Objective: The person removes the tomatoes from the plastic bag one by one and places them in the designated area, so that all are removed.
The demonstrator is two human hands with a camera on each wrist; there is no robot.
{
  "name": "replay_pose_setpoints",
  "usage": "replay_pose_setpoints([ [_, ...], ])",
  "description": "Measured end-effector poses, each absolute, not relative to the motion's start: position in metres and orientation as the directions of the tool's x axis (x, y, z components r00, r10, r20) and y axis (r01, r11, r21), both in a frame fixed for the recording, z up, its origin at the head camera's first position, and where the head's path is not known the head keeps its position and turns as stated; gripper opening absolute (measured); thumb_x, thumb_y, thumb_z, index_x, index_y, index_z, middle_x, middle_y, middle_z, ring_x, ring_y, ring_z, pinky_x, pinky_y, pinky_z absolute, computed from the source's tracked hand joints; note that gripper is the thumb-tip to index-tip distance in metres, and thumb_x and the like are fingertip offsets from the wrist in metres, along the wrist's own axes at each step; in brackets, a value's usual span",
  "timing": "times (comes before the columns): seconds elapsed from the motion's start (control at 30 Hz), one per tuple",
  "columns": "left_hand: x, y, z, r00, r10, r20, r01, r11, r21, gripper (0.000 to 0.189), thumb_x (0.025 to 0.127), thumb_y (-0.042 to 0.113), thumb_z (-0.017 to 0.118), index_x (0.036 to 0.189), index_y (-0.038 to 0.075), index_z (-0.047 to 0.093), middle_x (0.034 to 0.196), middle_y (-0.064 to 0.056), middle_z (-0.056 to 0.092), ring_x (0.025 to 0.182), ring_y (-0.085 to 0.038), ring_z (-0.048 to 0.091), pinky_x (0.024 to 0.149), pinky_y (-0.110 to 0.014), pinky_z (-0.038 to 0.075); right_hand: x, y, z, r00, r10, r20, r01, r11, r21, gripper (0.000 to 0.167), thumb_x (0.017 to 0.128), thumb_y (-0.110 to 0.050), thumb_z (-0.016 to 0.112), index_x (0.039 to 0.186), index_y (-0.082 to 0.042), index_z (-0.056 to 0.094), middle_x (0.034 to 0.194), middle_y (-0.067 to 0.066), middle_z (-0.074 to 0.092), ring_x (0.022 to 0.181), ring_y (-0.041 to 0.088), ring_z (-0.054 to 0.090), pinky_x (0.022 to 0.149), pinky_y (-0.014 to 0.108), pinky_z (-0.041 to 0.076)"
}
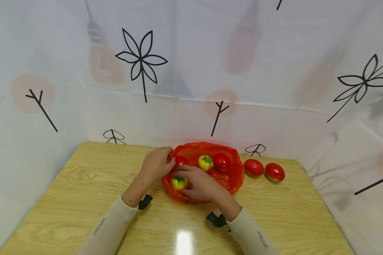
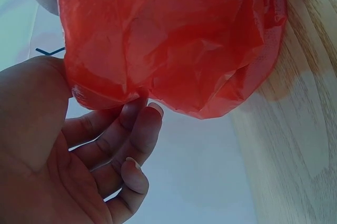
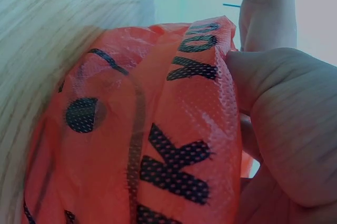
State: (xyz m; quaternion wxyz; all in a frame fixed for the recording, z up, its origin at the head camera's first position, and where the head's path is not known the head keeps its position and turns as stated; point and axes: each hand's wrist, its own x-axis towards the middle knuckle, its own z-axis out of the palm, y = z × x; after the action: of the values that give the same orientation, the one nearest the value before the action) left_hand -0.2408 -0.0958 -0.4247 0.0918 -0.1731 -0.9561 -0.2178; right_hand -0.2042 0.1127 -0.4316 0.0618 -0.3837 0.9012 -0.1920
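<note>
The left grip (image 1: 156, 163) pinches the left edge of a red plastic bag (image 1: 238, 173), the thumb on the inner side of the rim and the fingers against the outer side. The bag stands open on the surface (image 1: 92, 191), spreading to the right of that grip and beneath the right grip (image 1: 196, 182). The right grip reaches in over the bag's near rim, its fingers and thumb parted around a near yellow fruit (image 1: 179, 183) with a green top; whether they pinch it, I cannot tell.

A near red fruit (image 1: 180, 162) lies in the bag between the left thumb and the right fingers. Beyond the right grip, also inside, are a far yellow fruit (image 1: 205, 163) with a green top and, just beside it, a far red fruit (image 1: 221, 162). Outside the bag, to the right of both grips, an inner red oval (image 1: 253, 167) and an outer red oval (image 1: 275, 172) sit close together. Black lettering (image 3: 176, 171) marks the bag's wall beside the right thumb.
</note>
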Motion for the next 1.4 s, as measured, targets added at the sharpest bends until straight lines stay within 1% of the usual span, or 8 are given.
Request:
replay_pose_setpoints([
  [0.1, -0.241, -0.096, -0.424, -0.925, 0.289, 0.248, 0.368, 0.845, 0.387, 0.022, 0.097, 0.021, 0.072, 0.114, 0.006, 0.072, 0.088, -0.002, 0.069, 0.071, -0.017, 0.058, 0.061, -0.028, 0.052, -0.204, 0.111, -0.433, -0.696, -0.717, 0.022, -0.666, 0.634, -0.395, 0.059, 0.090, -0.019, 0.084, 0.146, -0.020, 0.064, 0.152, -0.001, 0.058, 0.138, 0.020, 0.055, 0.116, 0.041, 0.046],
  [0.27, -0.240, -0.096, -0.424, -0.927, 0.284, 0.244, 0.363, 0.843, 0.397, 0.023, 0.096, 0.021, 0.074, 0.114, 0.006, 0.072, 0.088, -0.001, 0.069, 0.071, -0.017, 0.058, 0.061, -0.028, 0.054, -0.203, 0.110, -0.436, -0.726, -0.688, -0.008, -0.626, 0.664, -0.409, 0.060, 0.089, -0.021, 0.086, 0.144, -0.021, 0.062, 0.148, -0.004, 0.060, 0.134, 0.017, 0.058, 0.113, 0.040, 0.049],
  [0.47, -0.239, -0.096, -0.424, -0.927, 0.284, 0.245, 0.363, 0.843, 0.397, 0.024, 0.096, 0.021, 0.074, 0.114, 0.006, 0.072, 0.087, -0.001, 0.068, 0.070, -0.017, 0.058, 0.061, -0.027, 0.054, -0.201, 0.111, -0.436, -0.737, -0.676, 0.001, -0.616, 0.672, -0.411, 0.061, 0.086, -0.022, 0.088, 0.141, -0.021, 0.062, 0.143, -0.005, 0.062, 0.129, 0.016, 0.060, 0.111, 0.041, 0.051],
  [0.7, -0.241, -0.096, -0.424, -0.927, 0.280, 0.248, 0.363, 0.834, 0.415, 0.022, 0.096, 0.020, 0.074, 0.112, 0.005, 0.073, 0.084, 0.000, 0.067, 0.068, -0.017, 0.057, 0.058, -0.027, 0.051, -0.199, 0.115, -0.434, -0.740, -0.673, 0.010, -0.618, 0.673, -0.407, 0.060, 0.088, -0.024, 0.087, 0.142, -0.019, 0.062, 0.145, -0.005, 0.061, 0.131, 0.017, 0.059, 0.112, 0.042, 0.050],
  [1.07, -0.241, -0.096, -0.425, -0.926, 0.286, 0.246, 0.367, 0.834, 0.412, 0.021, 0.097, 0.020, 0.072, 0.112, 0.006, 0.073, 0.083, 0.001, 0.065, 0.067, -0.017, 0.055, 0.057, -0.028, 0.048, -0.193, 0.126, -0.431, -0.741, -0.667, 0.080, -0.639, 0.662, -0.392, 0.061, 0.090, -0.027, 0.084, 0.146, -0.020, 0.061, 0.146, -0.006, 0.060, 0.131, 0.016, 0.059, 0.111, 0.042, 0.051],
  [1.23, -0.241, -0.096, -0.425, -0.923, 0.289, 0.255, 0.373, 0.835, 0.405, 0.022, 0.096, 0.020, 0.072, 0.113, 0.006, 0.073, 0.082, 0.001, 0.064, 0.067, -0.017, 0.055, 0.057, -0.028, 0.047, -0.189, 0.132, -0.429, -0.741, -0.660, 0.124, -0.649, 0.656, -0.384, 0.056, 0.091, -0.028, 0.082, 0.143, -0.019, 0.063, 0.143, -0.005, 0.062, 0.126, 0.016, 0.061, 0.109, 0.041, 0.052],
  [1.4, -0.240, -0.096, -0.425, -0.922, 0.289, 0.256, 0.374, 0.833, 0.407, 0.020, 0.096, 0.020, 0.072, 0.111, 0.006, 0.073, 0.080, 0.002, 0.063, 0.067, -0.017, 0.054, 0.056, -0.028, 0.047, -0.186, 0.138, -0.428, -0.752, -0.640, 0.159, -0.646, 0.667, -0.370, 0.054, 0.090, -0.028, 0.084, 0.140, -0.021, 0.064, 0.140, -0.006, 0.063, 0.124, 0.015, 0.061, 0.108, 0.040, 0.052],
])
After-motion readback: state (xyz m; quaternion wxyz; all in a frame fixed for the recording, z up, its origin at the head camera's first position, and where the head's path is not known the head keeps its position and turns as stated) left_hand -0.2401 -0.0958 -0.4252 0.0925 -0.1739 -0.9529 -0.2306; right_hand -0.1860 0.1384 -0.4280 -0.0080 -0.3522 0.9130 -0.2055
